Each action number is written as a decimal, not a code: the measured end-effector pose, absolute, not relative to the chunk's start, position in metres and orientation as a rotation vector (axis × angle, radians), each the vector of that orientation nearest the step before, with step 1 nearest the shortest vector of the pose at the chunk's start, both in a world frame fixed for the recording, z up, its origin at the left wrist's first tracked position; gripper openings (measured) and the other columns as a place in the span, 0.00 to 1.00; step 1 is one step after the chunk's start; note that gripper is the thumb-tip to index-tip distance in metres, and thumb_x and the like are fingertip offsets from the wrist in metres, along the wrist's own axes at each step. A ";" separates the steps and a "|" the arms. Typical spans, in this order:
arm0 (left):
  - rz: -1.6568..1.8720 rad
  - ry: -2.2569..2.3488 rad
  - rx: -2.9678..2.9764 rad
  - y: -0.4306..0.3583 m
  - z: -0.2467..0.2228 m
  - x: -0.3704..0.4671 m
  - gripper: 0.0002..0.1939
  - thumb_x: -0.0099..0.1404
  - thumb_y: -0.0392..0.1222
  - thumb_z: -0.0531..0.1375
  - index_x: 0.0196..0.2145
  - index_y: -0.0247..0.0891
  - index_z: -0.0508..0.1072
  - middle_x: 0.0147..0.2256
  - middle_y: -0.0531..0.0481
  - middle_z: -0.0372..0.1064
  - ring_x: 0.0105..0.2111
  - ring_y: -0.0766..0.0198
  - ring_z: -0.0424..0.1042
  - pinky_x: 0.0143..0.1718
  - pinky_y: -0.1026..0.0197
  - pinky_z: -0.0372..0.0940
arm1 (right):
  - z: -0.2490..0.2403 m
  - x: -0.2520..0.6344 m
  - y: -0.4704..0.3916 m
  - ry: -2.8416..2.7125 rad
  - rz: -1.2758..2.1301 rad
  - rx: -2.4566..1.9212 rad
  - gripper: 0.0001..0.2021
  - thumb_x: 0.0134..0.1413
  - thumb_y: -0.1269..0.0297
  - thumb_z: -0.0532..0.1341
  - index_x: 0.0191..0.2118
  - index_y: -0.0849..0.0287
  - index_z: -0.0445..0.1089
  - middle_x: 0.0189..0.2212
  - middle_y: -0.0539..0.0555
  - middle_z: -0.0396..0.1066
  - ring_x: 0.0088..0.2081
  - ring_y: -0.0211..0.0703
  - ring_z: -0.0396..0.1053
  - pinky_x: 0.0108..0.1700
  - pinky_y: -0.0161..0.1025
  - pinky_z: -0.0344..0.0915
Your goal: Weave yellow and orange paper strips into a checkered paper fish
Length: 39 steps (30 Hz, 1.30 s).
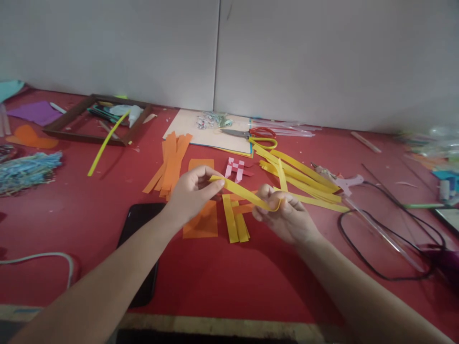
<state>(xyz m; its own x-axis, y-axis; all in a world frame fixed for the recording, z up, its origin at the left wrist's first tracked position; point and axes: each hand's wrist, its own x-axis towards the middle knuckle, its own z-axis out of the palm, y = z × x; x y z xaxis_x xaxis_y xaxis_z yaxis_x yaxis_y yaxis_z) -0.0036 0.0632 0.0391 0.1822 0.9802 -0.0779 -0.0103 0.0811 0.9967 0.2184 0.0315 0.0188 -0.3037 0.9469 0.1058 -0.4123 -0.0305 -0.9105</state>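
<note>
A yellow paper strip (pixel 247 192) stretches between my two hands above the red tabletop. My left hand (pixel 195 188) pinches its left end between thumb and fingers. At the other end my right hand (pixel 283 215) grips it, and there the strip curls up at the fingertips. Beneath the hands lie short yellow strips (pixel 231 222) across orange strips, partly hidden. An orange paper rectangle (pixel 200 224) sits under and beside my left hand. Just beyond is a small pink-and-red woven paper piece (pixel 235 167).
Orange strips (pixel 170 165) lie back left, yellow strips (pixel 304 177) back right. Scissors (pixel 263 136) rest on a pale board (pixel 179 125). A black phone (pixel 138 229) lies under my left forearm. A glue gun (pixel 346 181) with a looping cord is at right; a brown frame (pixel 84 137) is at left.
</note>
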 end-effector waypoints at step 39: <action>0.557 0.932 1.410 0.057 0.043 -0.012 0.16 0.62 0.52 0.62 0.32 0.36 0.81 0.30 0.48 0.78 0.32 0.62 0.76 0.36 0.64 0.71 | 0.027 0.208 0.015 -1.863 0.620 -1.152 0.14 0.56 0.64 0.62 0.21 0.59 0.68 0.16 0.47 0.66 0.17 0.30 0.58 0.19 0.30 0.56</action>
